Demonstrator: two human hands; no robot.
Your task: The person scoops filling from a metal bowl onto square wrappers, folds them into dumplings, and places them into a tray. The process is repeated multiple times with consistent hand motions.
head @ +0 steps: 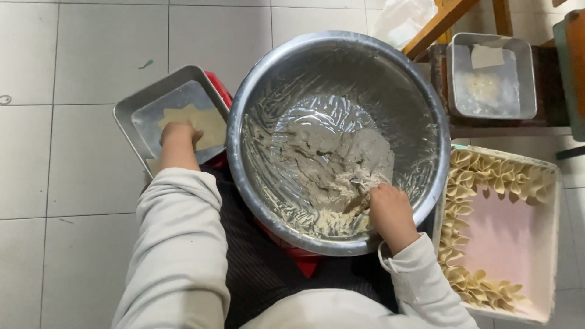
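Both grips unclear: left hand [178,135] on wrappers [198,122], right hand [390,207] hiding utensil [359,204].

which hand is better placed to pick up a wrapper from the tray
Left. The left hand already rests on the wrappers in the metal tray; the right hand is inside the bowl, in the filling.

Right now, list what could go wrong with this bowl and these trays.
The big metal bowl seems to rest on a smaller red stool; the right hand scooping filling could tip it. The left hand presses wrappers in a tray overhanging that stool, which might slide off.
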